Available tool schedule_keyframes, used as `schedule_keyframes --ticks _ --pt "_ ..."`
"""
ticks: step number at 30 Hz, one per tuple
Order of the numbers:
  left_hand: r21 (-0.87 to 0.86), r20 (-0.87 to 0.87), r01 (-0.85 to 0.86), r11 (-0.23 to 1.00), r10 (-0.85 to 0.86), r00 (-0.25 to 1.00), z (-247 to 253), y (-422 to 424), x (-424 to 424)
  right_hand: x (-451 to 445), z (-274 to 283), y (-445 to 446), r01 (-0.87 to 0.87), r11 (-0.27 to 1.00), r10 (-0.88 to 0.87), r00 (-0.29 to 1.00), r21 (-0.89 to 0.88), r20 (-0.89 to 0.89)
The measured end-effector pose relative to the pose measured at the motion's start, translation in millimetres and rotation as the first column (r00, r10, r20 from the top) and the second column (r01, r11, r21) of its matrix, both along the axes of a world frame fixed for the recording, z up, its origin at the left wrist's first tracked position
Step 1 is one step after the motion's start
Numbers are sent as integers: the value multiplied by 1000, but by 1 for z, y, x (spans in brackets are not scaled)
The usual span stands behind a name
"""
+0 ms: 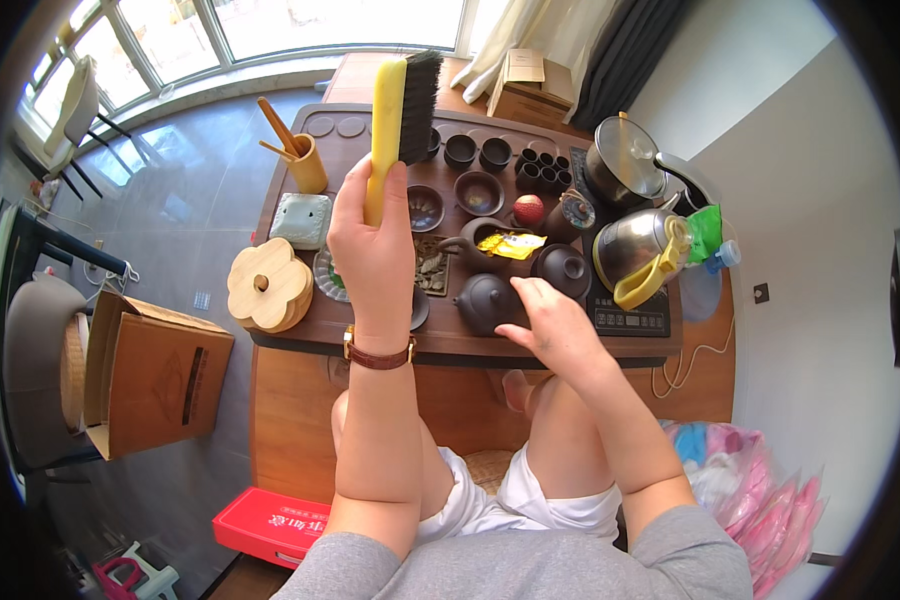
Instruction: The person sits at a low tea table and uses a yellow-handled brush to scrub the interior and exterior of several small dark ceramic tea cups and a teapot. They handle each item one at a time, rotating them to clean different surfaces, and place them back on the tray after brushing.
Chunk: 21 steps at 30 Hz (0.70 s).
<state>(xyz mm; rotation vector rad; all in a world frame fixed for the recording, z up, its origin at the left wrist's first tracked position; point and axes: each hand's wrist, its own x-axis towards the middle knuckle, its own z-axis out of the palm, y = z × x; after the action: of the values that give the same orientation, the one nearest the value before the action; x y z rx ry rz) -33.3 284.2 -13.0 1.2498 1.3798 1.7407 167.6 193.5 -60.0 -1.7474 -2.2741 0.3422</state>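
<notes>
My left hand is raised over the tea tray, closed around the yellow handle of a brush held upright. Its black bristles point right. Beside the dark clay teapot, my right hand has thumb and fingers apart. It covers the pot's right side, and whether it touches the pot cannot be told. A lidded dark pot stands just beyond that hand. Behind the teapot, a dark side-handled bowl holds a yellow packet. A glass dish is partly hidden behind my left hand.
Wooden flower-shaped coasters and a bamboo tool holder stand at the left. Several dark cups line the back, near a red ball. A steel kettle and a lidded pot stand right. A cardboard box sits left.
</notes>
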Motion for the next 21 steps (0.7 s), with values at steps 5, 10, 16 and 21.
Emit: schedule_keyframes --ticks 5,10,16,21 --pt "3 -9 -8 1000 8 1000 -2 1 -2 -8 -23 1 43 995 -43 999 -85 -5" --pt "6 9 -17 1000 17 1000 -4 2 -4 -22 -20 0 64 995 -65 998 -80 -12" --pt "-22 18 -3 1000 3 1000 0 0 -3 -20 8 4 61 975 -51 997 216 -51" --pt "-4 20 -4 1000 4 1000 -3 1 -4 3 45 84 58 942 -106 986 331 128"
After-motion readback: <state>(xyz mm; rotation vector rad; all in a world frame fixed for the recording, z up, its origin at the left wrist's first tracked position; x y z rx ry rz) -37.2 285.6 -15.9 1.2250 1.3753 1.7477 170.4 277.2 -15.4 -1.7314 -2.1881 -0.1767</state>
